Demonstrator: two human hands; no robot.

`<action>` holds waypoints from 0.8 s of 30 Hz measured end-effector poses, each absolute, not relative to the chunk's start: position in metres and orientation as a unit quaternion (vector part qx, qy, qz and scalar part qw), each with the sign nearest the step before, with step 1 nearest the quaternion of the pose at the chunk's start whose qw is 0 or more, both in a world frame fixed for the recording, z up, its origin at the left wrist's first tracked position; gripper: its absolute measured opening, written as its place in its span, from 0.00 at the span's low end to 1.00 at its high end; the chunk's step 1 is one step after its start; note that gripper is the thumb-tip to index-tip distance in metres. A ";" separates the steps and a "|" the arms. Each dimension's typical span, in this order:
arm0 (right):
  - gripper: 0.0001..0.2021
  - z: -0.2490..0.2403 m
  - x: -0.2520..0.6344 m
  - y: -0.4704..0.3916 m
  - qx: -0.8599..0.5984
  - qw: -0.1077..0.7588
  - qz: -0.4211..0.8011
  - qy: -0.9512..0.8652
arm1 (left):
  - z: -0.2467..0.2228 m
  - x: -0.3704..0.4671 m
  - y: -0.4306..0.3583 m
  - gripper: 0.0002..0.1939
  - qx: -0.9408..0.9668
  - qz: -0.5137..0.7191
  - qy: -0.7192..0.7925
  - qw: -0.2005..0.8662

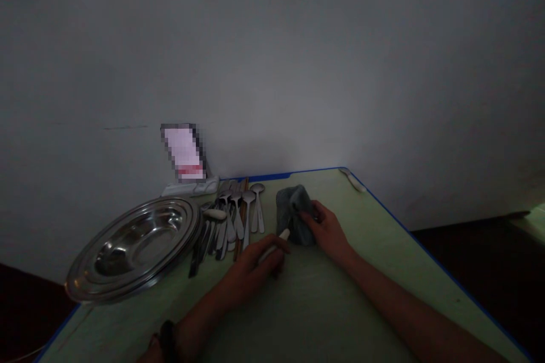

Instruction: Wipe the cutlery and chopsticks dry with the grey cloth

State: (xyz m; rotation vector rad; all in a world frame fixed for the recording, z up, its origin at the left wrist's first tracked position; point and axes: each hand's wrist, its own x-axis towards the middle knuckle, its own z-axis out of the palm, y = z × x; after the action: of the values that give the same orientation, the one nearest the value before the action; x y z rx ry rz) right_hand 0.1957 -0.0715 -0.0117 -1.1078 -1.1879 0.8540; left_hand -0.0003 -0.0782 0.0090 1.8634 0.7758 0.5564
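My left hand (261,261) is closed around a utensil with a pale handle (284,234). The far end of that utensil points to the cloth, and its head cannot be made out. A grey cloth (293,210) is bunched in my right hand (327,229), whose fingers press into its right side. Just left of my hands lies a spread of metal spoons (248,198) and other cutlery, with their bowls toward the wall. Wooden chopsticks (245,184) lie partly hidden among them.
A stack of steel plates or shallow bowls (128,286) stands on the table's left. Behind it, a blurred-out phone (185,150) leans on a white stand (191,186). A pale-handled utensil (353,180) lies at the far right corner. The green table (340,317) meets the wall (298,68).
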 end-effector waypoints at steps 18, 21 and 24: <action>0.14 0.000 0.172 -0.078 -0.301 0.607 0.720 -0.146 | 0.011 0.003 -0.085 0.13 0.822 0.252 0.307 0.407; 0.15 -0.002 0.173 -0.079 -0.327 0.595 0.708 -0.194 | 0.009 0.006 -0.083 0.14 0.804 0.229 0.315 0.449; 0.16 -0.005 0.174 -0.080 -0.361 0.586 0.681 -0.251 | 0.005 0.007 -0.080 0.15 0.789 0.226 0.321 0.474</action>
State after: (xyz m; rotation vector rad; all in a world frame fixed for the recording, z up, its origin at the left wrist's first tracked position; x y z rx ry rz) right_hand 0.1740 -0.0799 -0.0053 -0.8410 -0.5846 1.5884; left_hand 0.0069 -0.0796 0.0047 1.9292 0.7843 0.5521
